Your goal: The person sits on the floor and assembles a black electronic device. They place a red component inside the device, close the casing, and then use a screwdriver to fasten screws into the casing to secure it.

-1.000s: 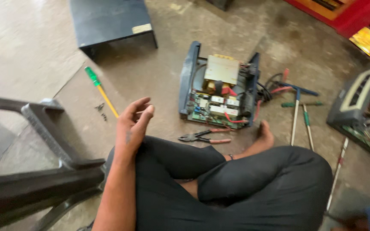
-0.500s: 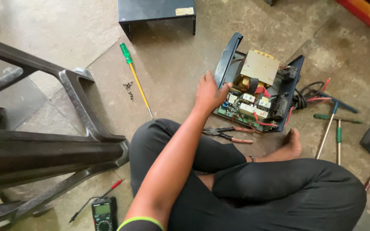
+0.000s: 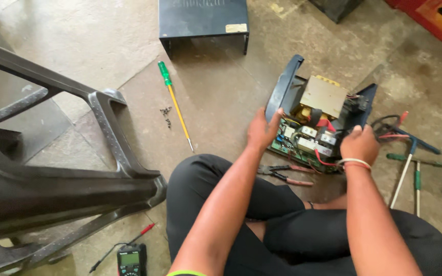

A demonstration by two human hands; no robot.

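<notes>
**Gripping an opened electronics unit with both hands**

Sitting cross-legged on the concrete floor (image 3: 221,102), the person had both hands on an opened electronics unit (image 3: 319,120) that lay just ahead of the knees. The left hand (image 3: 263,130) rested on the unit's near left edge, fingers spread apart and laid against the dark side panel, thumb towards the green circuit board (image 3: 295,145). The right hand (image 3: 359,144), a pale band on its wrist, was curled over the unit's near right corner among the wiring; how tightly its fingers closed there could not be told.

Just beneath the left hand, between the unit and the person's leg, lay a pair of red-handled pliers (image 3: 282,174). To the right of the right hand lay several long-shafted tools (image 3: 410,163) with blue and green handles, beside a bundle of red and black cables (image 3: 384,125). Well to the left of the left hand lay a green-handled screwdriver (image 3: 175,102) with a small heap of screws (image 3: 167,112) next to it. Beyond both hands stood a dark metal cover (image 3: 203,20). Far left rose a grey plastic chair (image 3: 52,153), and a multimeter (image 3: 131,259) lay near the person's left knee.
</notes>
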